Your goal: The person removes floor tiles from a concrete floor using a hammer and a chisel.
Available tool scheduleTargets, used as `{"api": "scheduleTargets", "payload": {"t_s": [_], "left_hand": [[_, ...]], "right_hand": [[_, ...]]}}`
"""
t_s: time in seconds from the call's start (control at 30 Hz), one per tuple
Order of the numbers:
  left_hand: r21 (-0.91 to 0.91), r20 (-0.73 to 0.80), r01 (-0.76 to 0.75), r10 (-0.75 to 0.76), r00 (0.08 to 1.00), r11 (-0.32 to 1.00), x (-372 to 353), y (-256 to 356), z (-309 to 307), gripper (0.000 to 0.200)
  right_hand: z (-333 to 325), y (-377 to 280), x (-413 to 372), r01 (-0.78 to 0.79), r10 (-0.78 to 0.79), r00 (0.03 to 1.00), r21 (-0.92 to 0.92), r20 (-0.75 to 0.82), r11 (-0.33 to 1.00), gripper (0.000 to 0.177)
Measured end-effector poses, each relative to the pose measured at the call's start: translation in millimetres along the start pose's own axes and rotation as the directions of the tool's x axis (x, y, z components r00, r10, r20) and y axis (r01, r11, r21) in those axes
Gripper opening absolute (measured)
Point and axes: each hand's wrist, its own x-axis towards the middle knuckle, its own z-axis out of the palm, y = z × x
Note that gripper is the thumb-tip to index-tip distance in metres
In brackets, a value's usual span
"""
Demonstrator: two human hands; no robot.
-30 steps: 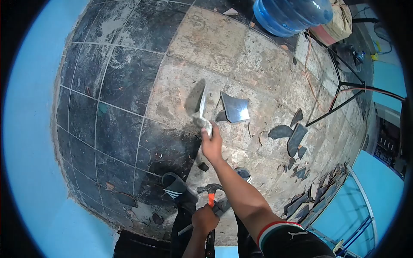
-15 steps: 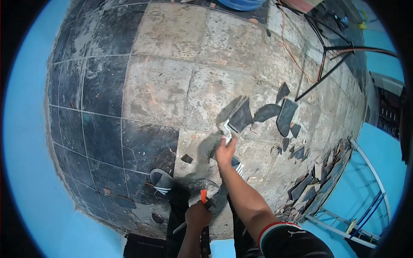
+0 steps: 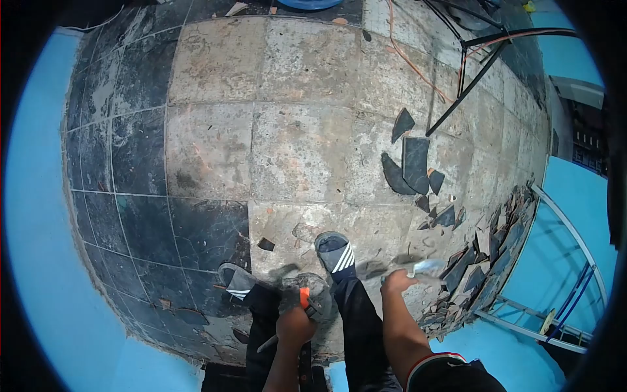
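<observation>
Low between my legs, my left hand is closed around a hand tool with an orange section and a metal shaft sticking out below. My right hand is out to the right, gripping a broken tile piece that looks pale and smeared by motion. It is close to a heap of broken dark tiles along the right wall. Ahead of that hand, loose tile shards lie on the bare floor, a curved one among them.
My sandalled feet stand on stripped floor. Dark tiles still cover the left side. A black metal stand and an orange cord are at upper right. A ladder leans near the blue wall. A blue container sits at the top.
My right hand has swung back and right from the middle of the floor, taking the dark tile piece towards the heap. My left hand stays low with its tool. The view has shifted slightly.
</observation>
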Motion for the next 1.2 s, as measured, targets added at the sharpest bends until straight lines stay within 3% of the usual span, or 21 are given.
{"api": "scheduleTargets", "payload": {"t_s": [0.07,0.1,0.17,0.23,0.27,0.33,0.37,0.4,0.5,0.53,0.63,0.67,0.77,0.87,0.93,1.03,1.07,1.1,1.13,1.2], "left_hand": [[0.004,0.000,0.001,-0.001,1.000,1.000,-1,2,6,0.027],[0.002,-0.002,0.003,-0.003,1.000,1.000,0,5,7,0.027],[-0.014,-0.001,-0.011,0.011,1.000,1.000,0,7,5,0.028],[-0.043,0.008,-0.048,0.049,0.999,0.998,-2,9,1,0.028],[-0.034,0.003,-0.046,0.046,0.999,0.998,-1,11,0,0.028],[-0.013,-0.001,-0.040,0.040,0.999,0.999,-1,15,-2,0.028],[0.005,0.006,-0.025,0.025,1.000,1.000,-2,19,-4,0.029],[0.024,0.010,-0.010,0.010,1.000,1.000,-3,24,-9,0.030],[0.035,-0.006,-0.013,0.014,1.000,0.999,0,21,-6,0.029],[0.028,-0.016,-0.022,0.022,1.000,0.999,0,20,-5,0.029],[0.019,-0.026,-0.022,0.022,0.999,1.000,0,24,-6,0.030],[0.019,-0.027,-0.031,0.031,0.999,0.999,1,25,-5,0.030],[0.028,-0.017,-0.036,0.036,0.999,0.999,4,20,0,0.031],[0.059,0.015,-0.024,0.023,1.000,0.998,6,21,0,0.031],[0.100,0.040,-0.004,0.000,0.999,0.995,4,26,-2,0.032],[0.085,0.040,0.009,-0.012,0.999,0.996,4,26,-2,0.033],[0.096,0.038,0.001,-0.005,0.999,0.995,4,24,-1,0.033],[0.105,0.039,-0.007,0.003,0.999,0.994,4,21,0,0.032],[0.112,0.040,-0.015,0.011,0.999,0.994,3,19,2,0.032],[0.093,0.039,-0.002,-0.002,0.999,0.996,0,21,-2,0.031]], "right_hand": [[27,6,22,0.390,-0.372,0.915,-0.103,0.156,0.915,0.051],[41,-10,13,0.509,-0.499,0.816,0.046,0.292,0.860,0.051],[74,-79,-43,0.576,-0.615,0.588,0.262,0.525,0.774,0.049],[116,-148,-98,0.547,-0.665,0.410,0.415,0.624,0.727,0.047],[115,-193,-136,0.489,-0.656,0.373,0.462,0.656,0.740,0.047],[185,-226,-139,0.392,-0.630,0.386,0.499,0.674,0.773,0.046],[157,-268,-175,0.067,-0.452,0.382,0.464,0.806,0.883,0.049],[195,-269,-163,0.054,-0.507,0.359,0.525,0.783,0.849,0.047],[236,-271,-157,-0.077,-0.402,0.573,0.536,0.714,0.841,0.048],[240,-262,-150,0.031,-0.438,0.602,0.528,0.668,0.849,0.052],[195,-243,-145,-0.073,-0.340,0.541,0.446,0.769,0.892,0.053],[205,-225,-129,-0.007,-0.402,0.553,0.487,0.730,0.873,0.050],[167,-201,-116,-0.019,-0.342,0.575,0.429,0.744,0.903,0.045],[143,-163,-80,-0.058,-0.300,0.649,0.439,0.699,0.897,0.040],[129,-131,-46,0.052,-0.319,0.677,0.388,0.664,0.920,0.039],[96,-94,5,-0.025,-0.231,0.725,0.359,0.649,0.933,0.041],[90,-76,33,0.082,-0.269,0.755,0.321,0.598,0.944,0.040],[72,-72,49,0.064,-0.259,0.761,0.328,0.595,0.943,0.036],[90,-21,121,0.279,-0.363,0.815,0.243,0.452,0.929,0.033],[50,-30,134,0.111,-0.195,0.903,0.230,0.383,0.967,0.035]]}}
